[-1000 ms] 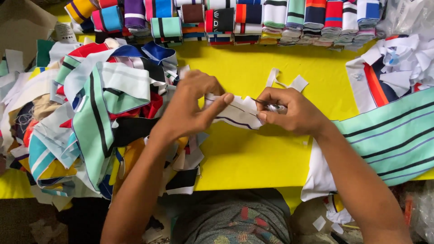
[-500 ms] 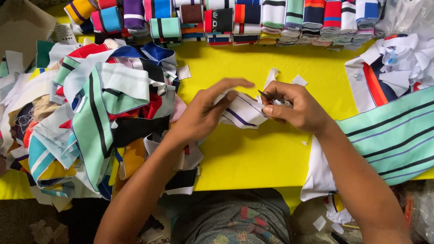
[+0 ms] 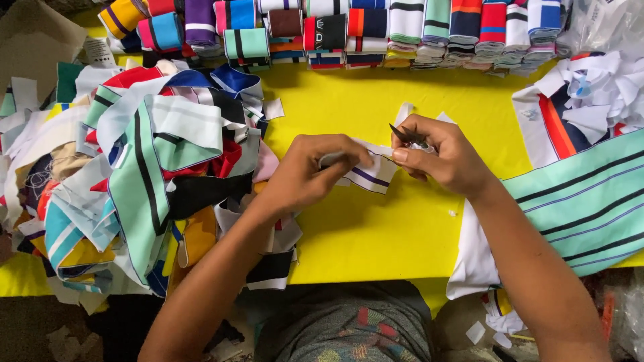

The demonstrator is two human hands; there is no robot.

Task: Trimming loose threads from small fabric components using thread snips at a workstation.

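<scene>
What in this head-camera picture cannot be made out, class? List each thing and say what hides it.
- Small dark tool, head view: only its tip shows; the right hand covers the rest, so its kind is unclear.
- White striped fabric piece, head view: its left end is under the left hand.
- Mint striped fabric, head view: cut off by the right edge.
- Folded fabric stacks, head view: tops cut off by the upper edge.

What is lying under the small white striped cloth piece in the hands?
Under the cloth piece is the yellow table. The left hand covers its left end.
</scene>
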